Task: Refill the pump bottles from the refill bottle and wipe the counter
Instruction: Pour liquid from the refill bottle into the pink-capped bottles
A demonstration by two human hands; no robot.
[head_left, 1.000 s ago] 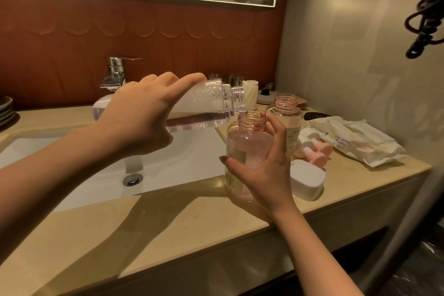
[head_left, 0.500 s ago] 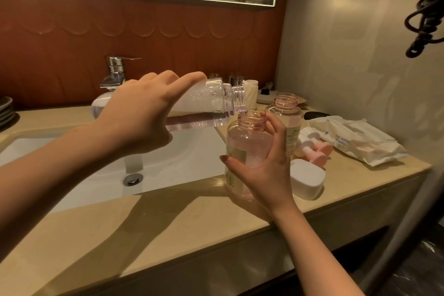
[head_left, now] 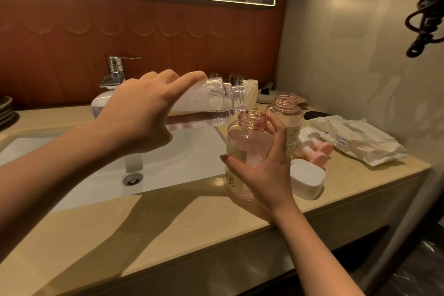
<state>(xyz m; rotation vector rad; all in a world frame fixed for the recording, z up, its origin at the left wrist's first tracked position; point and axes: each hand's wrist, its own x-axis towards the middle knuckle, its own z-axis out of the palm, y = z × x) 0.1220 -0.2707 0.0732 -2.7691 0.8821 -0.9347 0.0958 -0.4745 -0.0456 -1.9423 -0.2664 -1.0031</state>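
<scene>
The refill bottle [head_left: 206, 109] lies nearly flat in my left hand [head_left: 141, 118], which wraps its body, mouth just above the neck of the pink pump bottle [head_left: 245, 146]. My right hand [head_left: 266, 170] clasps that bottle upright on the desk [head_left: 192, 235], beside the sink [head_left: 180, 154]. I judge the narrow neck the risk: a steeper tilt could gush over the rim, wetting the desk.

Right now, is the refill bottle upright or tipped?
Tipped: the refill bottle lies nearly level in the left hand, its mouth over the neck of the pink pump bottle.
</scene>
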